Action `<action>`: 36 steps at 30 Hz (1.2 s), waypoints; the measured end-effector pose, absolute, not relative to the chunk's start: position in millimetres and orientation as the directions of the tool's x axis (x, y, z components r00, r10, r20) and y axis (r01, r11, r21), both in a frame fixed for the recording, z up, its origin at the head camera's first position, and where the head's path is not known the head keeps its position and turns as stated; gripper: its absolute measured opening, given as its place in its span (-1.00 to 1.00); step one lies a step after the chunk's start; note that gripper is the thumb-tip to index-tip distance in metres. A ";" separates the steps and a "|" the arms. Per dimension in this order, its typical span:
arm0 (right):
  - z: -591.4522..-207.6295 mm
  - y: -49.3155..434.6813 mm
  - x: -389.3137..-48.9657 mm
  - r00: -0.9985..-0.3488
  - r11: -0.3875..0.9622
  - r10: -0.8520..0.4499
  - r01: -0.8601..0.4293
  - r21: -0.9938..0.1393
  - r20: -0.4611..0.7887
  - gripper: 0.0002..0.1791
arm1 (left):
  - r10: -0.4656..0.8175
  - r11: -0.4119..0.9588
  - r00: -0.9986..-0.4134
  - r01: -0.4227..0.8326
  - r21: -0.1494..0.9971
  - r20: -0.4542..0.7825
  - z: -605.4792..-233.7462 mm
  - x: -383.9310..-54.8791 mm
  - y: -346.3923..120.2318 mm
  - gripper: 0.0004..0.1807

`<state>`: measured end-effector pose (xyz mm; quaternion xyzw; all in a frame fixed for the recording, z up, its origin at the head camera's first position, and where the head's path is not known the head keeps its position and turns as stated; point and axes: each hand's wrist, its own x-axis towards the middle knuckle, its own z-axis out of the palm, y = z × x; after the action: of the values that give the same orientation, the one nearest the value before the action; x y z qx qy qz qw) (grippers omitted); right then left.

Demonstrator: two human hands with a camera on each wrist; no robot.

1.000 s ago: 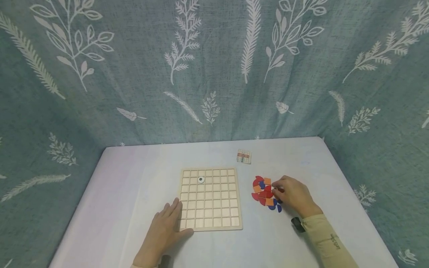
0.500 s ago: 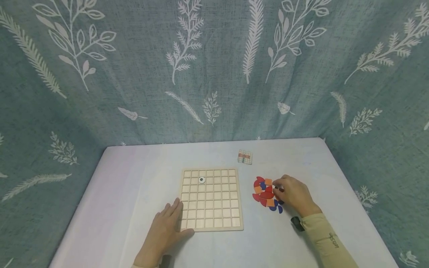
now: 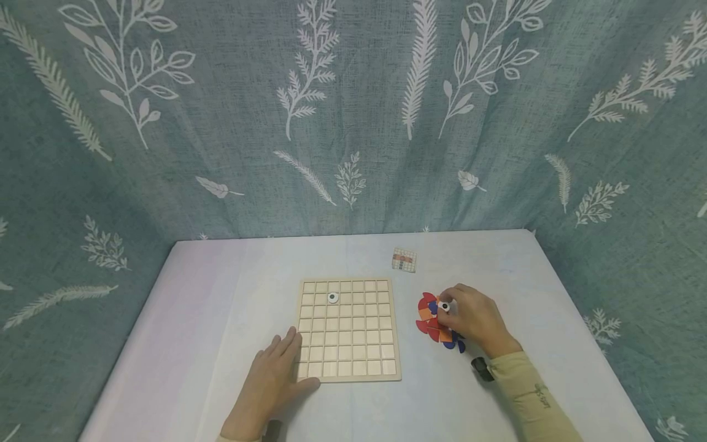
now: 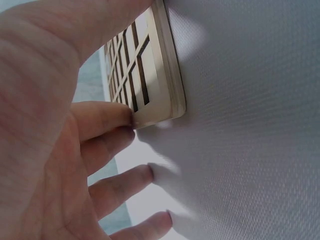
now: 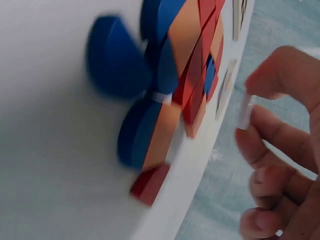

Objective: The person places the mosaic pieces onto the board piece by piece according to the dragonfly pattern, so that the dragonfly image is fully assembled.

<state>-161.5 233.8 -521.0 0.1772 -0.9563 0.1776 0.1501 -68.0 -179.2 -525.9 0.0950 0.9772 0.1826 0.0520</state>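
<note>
My right hand pinches a white disc with a black dot between thumb and fingertips, above the right part of a heap of pieces. In the right wrist view the disc shows edge-on as a thin white piece. Beneath lie red, orange and blue pieces, some covered by the hand. My left hand, fingers extended and spread, rests at the left edge of a wooden grid board, thumb by its front left corner. A similar dotted disc sits on the board's second row.
Behind the board, to the right, a small printed card lies flat, showing a grid with a coloured figure. A white cloth covers the table. Patterned green curtains surround its back and sides.
My right hand has risen slightly and shifted left over the heap, and the dotted disc now shows in its fingers. The left hand and board stay in place.
</note>
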 end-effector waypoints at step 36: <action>-526.9 106.6 -199.0 -0.797 0.632 -0.503 -0.603 -0.487 0.335 -0.83 | 0.201 0.917 -0.978 0.168 0.361 -0.058 -522.9 -68.2 -178.1 0.07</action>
<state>-199.0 106.6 -526.9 0.3075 -0.8993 0.2993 0.0841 -68.2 -178.1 -522.9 0.0944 0.9780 0.1803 0.0469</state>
